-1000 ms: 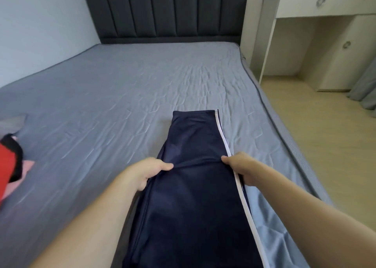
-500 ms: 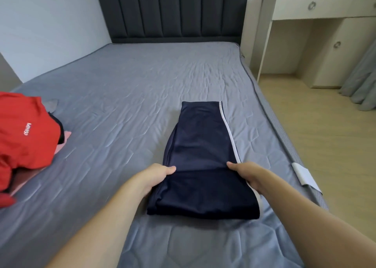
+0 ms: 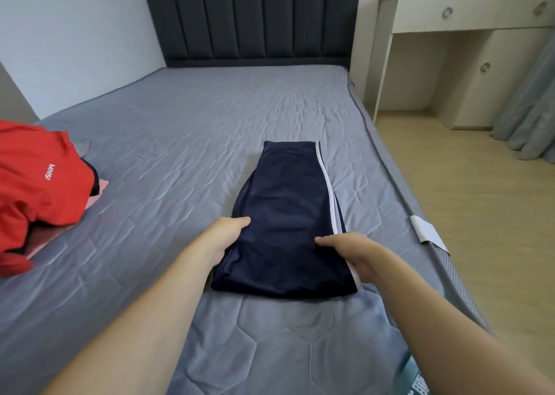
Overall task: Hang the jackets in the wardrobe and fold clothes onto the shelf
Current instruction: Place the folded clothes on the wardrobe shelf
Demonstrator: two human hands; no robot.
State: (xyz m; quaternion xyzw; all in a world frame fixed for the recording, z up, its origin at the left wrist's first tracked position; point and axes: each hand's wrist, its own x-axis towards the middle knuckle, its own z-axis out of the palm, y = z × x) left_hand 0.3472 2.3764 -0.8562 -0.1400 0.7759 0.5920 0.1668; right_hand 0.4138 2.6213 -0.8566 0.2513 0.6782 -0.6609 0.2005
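Navy trousers (image 3: 288,202) with a white side stripe lie folded on the grey bed (image 3: 180,142), right of centre. My left hand (image 3: 223,238) grips the left edge of the near folded part, thumb on top and fingers tucked under the fabric. On the striped right edge, my right hand (image 3: 351,255) holds the cloth the same way. The fingers of both hands are hidden beneath the cloth.
A red garment (image 3: 39,178) lies heaped over a pink item (image 3: 100,190) at the bed's left side. The dark headboard (image 3: 255,19) stands behind. Right of the bed are wooden floor (image 3: 480,214), a white desk unit (image 3: 468,16) and grey curtains (image 3: 531,109).
The trousers' long near part has been folded over, so they now lie as a shorter packet. The view has pulled back, bringing the red garment into sight. Both hands keep hold of the edges.
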